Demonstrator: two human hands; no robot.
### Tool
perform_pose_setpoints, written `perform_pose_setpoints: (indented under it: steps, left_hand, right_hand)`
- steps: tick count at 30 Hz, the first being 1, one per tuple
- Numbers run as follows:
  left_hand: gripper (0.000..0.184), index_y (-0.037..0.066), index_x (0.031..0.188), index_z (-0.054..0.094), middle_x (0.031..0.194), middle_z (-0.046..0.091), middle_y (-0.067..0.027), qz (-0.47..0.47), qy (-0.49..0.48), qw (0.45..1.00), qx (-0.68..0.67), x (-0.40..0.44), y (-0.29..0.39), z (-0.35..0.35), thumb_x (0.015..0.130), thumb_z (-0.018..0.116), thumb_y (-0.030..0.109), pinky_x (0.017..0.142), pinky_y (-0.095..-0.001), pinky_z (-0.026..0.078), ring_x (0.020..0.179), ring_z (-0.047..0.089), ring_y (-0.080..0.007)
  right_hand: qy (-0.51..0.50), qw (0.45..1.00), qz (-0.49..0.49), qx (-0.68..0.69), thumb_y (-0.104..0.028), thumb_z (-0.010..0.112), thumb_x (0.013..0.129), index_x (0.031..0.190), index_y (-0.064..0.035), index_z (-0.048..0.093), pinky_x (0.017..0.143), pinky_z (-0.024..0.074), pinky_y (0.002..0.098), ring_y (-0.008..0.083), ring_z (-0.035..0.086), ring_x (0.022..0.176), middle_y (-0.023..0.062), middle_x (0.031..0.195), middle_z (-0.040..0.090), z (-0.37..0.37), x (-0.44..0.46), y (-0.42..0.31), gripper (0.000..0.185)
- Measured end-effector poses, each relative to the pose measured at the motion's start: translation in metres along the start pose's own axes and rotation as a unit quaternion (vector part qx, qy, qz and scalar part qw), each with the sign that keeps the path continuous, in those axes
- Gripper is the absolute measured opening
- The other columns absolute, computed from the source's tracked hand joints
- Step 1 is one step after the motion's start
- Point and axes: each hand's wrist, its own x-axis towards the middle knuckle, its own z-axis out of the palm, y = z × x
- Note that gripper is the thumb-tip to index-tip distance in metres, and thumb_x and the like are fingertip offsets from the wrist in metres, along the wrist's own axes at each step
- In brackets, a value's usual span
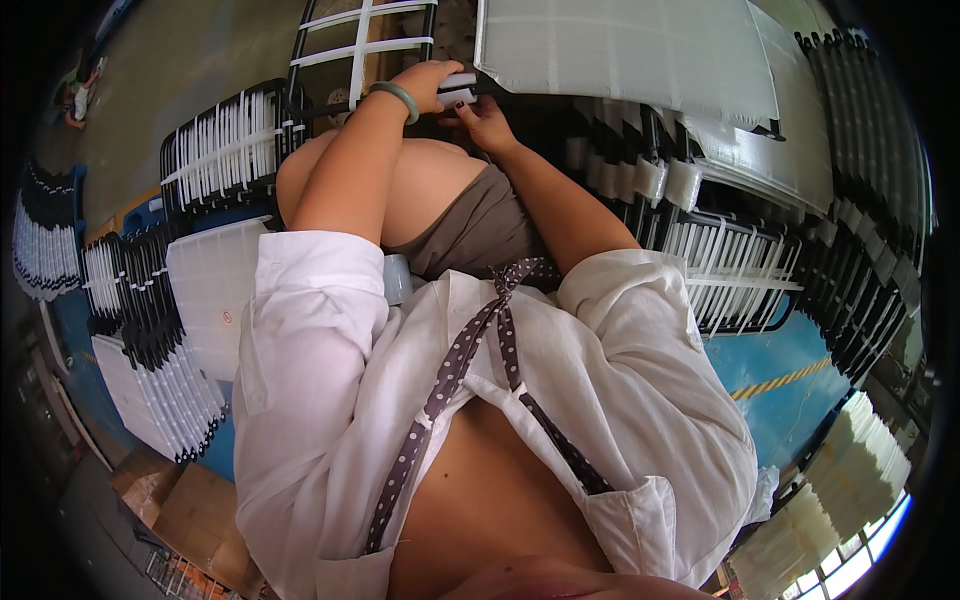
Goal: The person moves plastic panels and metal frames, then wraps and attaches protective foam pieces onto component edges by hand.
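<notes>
My left hand [428,86], with a pale green bangle on its wrist, is closed around a white foam wrap [457,98] that sits on a black tube. My right hand [487,126], its nails dark, pinches the same wrap from the lower right; some of its fingers are hidden. Just left of my left hand stands a black tube frame [361,48] with white slats. Immediately to the right of the wrap is a large white panel [625,55] covered in clear film.
Stacked black frames with white slats [225,150] stand at left. On the right are black tubes with foam-wrapped ends [652,182] and another slatted rack [730,262]. Cardboard boxes [205,520] lie at lower left on blue floor. Another person [82,95] is far off at upper left.
</notes>
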Motion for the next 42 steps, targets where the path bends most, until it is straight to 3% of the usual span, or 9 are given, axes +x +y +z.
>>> perform_pose_setpoints:
  steps: [2,5,8,14,20,26,32,38,42]
  left_hand:
    - [0.064,0.006,0.113,0.05,0.099,0.059,-0.0145,0.006,0.019,1.0,0.007,-0.001,0.0,0.002,0.054,0.073,0.0,0.084,-0.0341,0.045,0.095,0.057,-0.0278]
    - [0.055,0.005,0.107,0.053,0.091,0.061,-0.0121,-0.016,0.007,0.994,-0.105,0.001,-0.005,0.002,0.056,0.071,-0.002,0.079,-0.0331,0.047,0.088,0.059,-0.0254]
    - [0.046,0.005,0.099,0.054,0.086,0.062,-0.0102,-0.04,0.009,0.992,-0.117,-0.002,-0.005,0.0,0.057,0.071,-0.002,0.075,-0.0315,0.047,0.083,0.059,-0.0225]
    - [0.038,0.004,0.091,0.053,0.086,0.061,-0.0093,-0.038,0.019,0.991,-0.126,-0.006,-0.003,-0.003,0.058,0.072,-0.002,0.076,-0.0305,0.047,0.083,0.059,-0.0201]
    - [0.026,0.004,0.095,0.058,0.087,0.062,-0.0094,-0.037,0.005,0.966,-0.255,-0.005,-0.022,0.008,0.071,0.063,-0.004,0.078,-0.0292,0.046,0.085,0.059,-0.0178]
    - [0.018,0.001,0.099,0.061,0.085,0.064,-0.0105,-0.069,0.079,0.984,-0.147,-0.008,-0.015,0.003,0.082,0.055,0.007,0.076,-0.0285,0.045,0.08,0.06,-0.0186]
    - [0.016,0.0,0.094,0.062,0.083,0.064,-0.0109,-0.067,0.103,0.987,-0.108,-0.008,-0.01,-0.002,0.084,0.054,0.009,0.072,-0.0295,0.045,0.077,0.059,-0.018]
    - [0.018,-0.005,0.095,0.062,0.094,0.066,-0.01,-0.075,0.036,0.956,-0.282,-0.016,-0.008,-0.005,0.081,0.057,0.005,0.078,-0.024,0.045,0.086,0.059,-0.0121]
    - [0.013,-0.005,0.086,0.064,0.096,0.065,-0.0131,-0.072,0.008,0.964,-0.257,-0.014,-0.011,-0.004,0.077,0.06,0.004,0.079,-0.0237,0.046,0.09,0.06,-0.0121]
  right_hand:
    - [-0.013,0.997,-0.078,0.005,-0.008,0.056,0.085,0.119,-0.0062,0.03,0.06,0.0486,0.0292,0.0203,0.062,0.078,0.014,0.104,0.055,-0.001,0.004,0.007,0.043]
    - [0.005,0.997,-0.075,-0.008,-0.005,0.058,0.082,0.12,-0.0066,0.03,0.059,0.0478,0.028,0.0189,0.061,0.076,0.013,0.102,0.056,-0.002,0.007,0.011,0.047]
    - [0.008,0.999,-0.013,-0.032,-0.002,0.059,0.08,0.12,-0.0067,0.029,0.059,0.0474,0.0274,0.0187,0.061,0.076,0.0126,0.101,0.056,-0.003,0.004,0.001,0.05]
    - [0.058,0.997,-0.023,-0.052,-0.002,0.063,0.078,0.116,-0.0034,0.034,0.059,0.0473,0.0268,0.0172,0.06,0.078,0.0109,0.096,0.058,-0.005,0.008,0.005,0.047]
    - [0.085,0.986,-0.06,-0.127,-0.001,0.066,0.075,0.105,0.0013,0.047,0.068,0.0481,0.0277,0.0174,0.059,0.083,0.0117,0.095,0.06,-0.005,0.011,0.004,0.036]
    - [0.072,0.989,-0.106,-0.071,0.0,0.067,0.071,0.105,0.0032,0.051,0.072,0.0474,0.028,0.0179,0.06,0.084,0.0113,0.095,0.061,0.007,0.005,-0.011,0.037]
    - [0.068,0.983,-0.067,-0.154,-0.006,0.07,0.069,0.093,0.0028,0.058,0.069,0.0475,0.0268,0.0166,0.061,0.078,0.0104,0.087,0.064,-0.005,0.018,0.001,0.028]
    - [0.095,0.975,-0.118,-0.163,-0.008,0.07,0.068,0.09,0.0035,0.059,0.067,0.0471,0.0281,0.0166,0.061,0.074,0.0106,0.084,0.064,-0.004,0.018,0.006,0.028]
    - [0.106,0.964,-0.106,-0.221,-0.01,0.071,0.068,0.093,0.0028,0.058,0.068,0.0473,0.029,0.0179,0.061,0.075,0.011,0.085,0.064,-0.006,0.014,0.003,0.031]
